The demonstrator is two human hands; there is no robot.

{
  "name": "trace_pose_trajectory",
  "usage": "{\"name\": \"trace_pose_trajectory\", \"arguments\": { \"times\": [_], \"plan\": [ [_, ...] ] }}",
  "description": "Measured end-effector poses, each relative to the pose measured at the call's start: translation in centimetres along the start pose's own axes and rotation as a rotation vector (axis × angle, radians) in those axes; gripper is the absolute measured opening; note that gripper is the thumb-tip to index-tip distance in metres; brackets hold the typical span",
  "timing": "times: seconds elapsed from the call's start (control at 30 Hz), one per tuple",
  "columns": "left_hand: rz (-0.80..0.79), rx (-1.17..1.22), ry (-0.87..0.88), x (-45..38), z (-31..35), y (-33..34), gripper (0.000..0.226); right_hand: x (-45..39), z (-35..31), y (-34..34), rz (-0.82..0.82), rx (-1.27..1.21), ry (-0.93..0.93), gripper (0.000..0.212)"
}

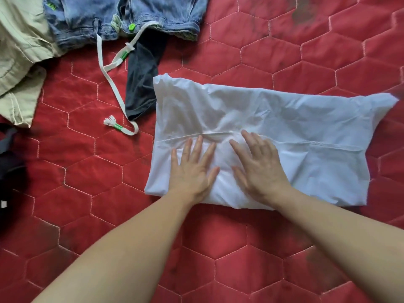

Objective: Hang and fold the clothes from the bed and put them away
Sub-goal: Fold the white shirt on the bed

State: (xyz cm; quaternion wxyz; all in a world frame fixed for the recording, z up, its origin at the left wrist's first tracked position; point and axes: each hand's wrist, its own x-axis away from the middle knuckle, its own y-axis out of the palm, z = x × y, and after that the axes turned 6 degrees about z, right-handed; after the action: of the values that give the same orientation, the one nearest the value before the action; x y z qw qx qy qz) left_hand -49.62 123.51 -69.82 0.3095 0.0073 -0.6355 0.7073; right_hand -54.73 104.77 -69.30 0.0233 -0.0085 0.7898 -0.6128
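Note:
A white garment [284,127] lies folded into a rough rectangle on the red quilted bed [218,248], a seam running across its middle. My left hand [192,169] rests flat on its near left part, fingers spread. Beside it, my right hand [260,165] also lies palm down on the cloth with fingers apart. Neither hand grips anything. Blue jeans [135,16] with a white drawstring [105,68] lie at the far edge, a dark garment [142,79] sticking out from under them.
A beige garment [19,51] lies at the far left. A black item [8,171] sits at the left edge. Bare red quilt stretches in front of the white garment and to the far right.

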Motion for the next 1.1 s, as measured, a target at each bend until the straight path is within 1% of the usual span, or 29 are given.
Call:
{"name": "trace_pose_trajectory", "arguments": {
  "times": [0.03,0.13,0.23,0.3,0.33,0.4,0.47,0.5,0.57,0.63,0.67,0.77,0.83,0.93,1.0,1.1],
  "plan": [
    [-0.01,-0.008,-0.021,-0.3,0.5,-0.2,0.065,1.2,1.0,0.1,-0.061,0.034,0.012,0.06],
    [-0.031,-0.066,-0.066,-0.8,1.7,-0.5,0.066,3.5,3.7,0.0,-0.188,0.078,0.152,0.067],
    [-0.052,-0.106,-0.116,-0.9,2.8,-1.3,0.065,5.1,6.6,-0.8,-0.233,0.11,0.215,0.071],
    [0.012,-0.098,-0.104,-0.9,4.6,-1.7,0.062,5.7,7.9,-1.8,-0.234,0.089,0.275,0.073],
    [0.064,-0.088,-0.043,-0.6,6.0,-1.6,0.06,6.0,8.1,-2.2,-0.219,0.071,0.3,0.073],
    [0.173,-0.036,0.137,0.2,9.6,-0.7,0.059,7.0,8.1,-2.5,-0.184,0.041,0.302,0.071],
    [0.163,0.006,0.25,1.1,13.4,0.6,0.06,8.6,8.6,-2.3,-0.158,0.018,0.277,0.069],
    [0.111,0.005,0.249,1.2,15.0,1.3,0.06,9.5,9.3,-2.3,-0.147,0.011,0.282,0.068],
    [0.021,0.006,0.17,0.9,16.7,2.2,0.06,10.9,11.3,-2.3,-0.112,0.029,0.283,0.067],
    [0.014,-0.026,0.111,0.2,17.2,2.7,0.063,12.0,13.3,-2.5,-0.071,0.057,0.289,0.066],
    [0.021,-0.034,0.093,-0.1,17.4,2.9,0.064,12.2,14.1,-2.7,-0.038,0.062,0.321,0.066],
    [0.016,-0.032,0.035,-0.7,18.2,2.9,0.065,11.6,15.7,-3.9,0.122,-0.011,0.538,0.063],
    [0.019,-0.041,0.022,-0.8,19.0,2.7,0.066,10.6,16.3,-4.7,0.192,-0.092,0.634,0.057],
    [0.047,-0.049,0.05,-1.2,20.1,2.6,0.066,9.2,17.7,-5.4,0.169,-0.132,0.693,0.037],
    [0.045,-0.034,0.036,-1.8,20.6,2.4,0.065,8.5,18.5,-5.8,0.142,-0.101,0.65,0.026],
    [0.041,-0.032,-0.012,-2.7,20.8,2.1,0.064,8.1,19.8,-6.3,0.116,-0.09,0.601,0.024]
  ]
}}
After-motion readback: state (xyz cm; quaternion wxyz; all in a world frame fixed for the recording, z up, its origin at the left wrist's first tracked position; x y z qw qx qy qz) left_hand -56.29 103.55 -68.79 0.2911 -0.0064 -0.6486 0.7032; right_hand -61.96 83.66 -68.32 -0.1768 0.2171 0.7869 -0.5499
